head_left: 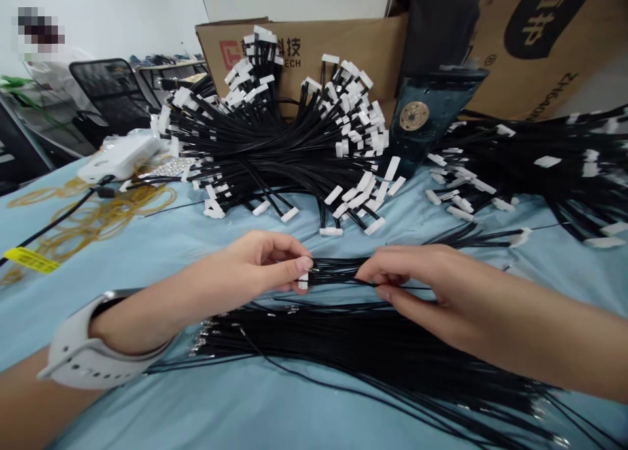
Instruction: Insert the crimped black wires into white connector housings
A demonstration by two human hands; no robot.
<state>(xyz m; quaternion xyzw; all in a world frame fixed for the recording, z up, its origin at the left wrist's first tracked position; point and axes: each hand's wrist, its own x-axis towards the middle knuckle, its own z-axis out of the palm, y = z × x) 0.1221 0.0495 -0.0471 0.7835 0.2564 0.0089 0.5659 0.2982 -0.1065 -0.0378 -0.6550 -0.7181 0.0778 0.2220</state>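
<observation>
Between thumb and fingers, my left hand (275, 261) pinches a small white connector (303, 281) that is partly covered by the fingertips. Several black wires (338, 267) run from it to the right. My right hand (417, 276) is closed on a black wire, with a small metal end showing close to the left thumb at the connector. Just below both hands lies a thick bundle of loose black wires (343, 339) with bare metal terminals at the ends. A few wires with a white connector (521, 237) lie behind my right hand.
A large heap of finished black cables (275, 142) with white connectors sits behind the hands. Beside it stand a blue bottle (424, 116) and another cable heap (549, 162). Yellow rubber bands (108, 214) and a white power strip (122, 155) lie left. Cardboard boxes (363, 41) line the back.
</observation>
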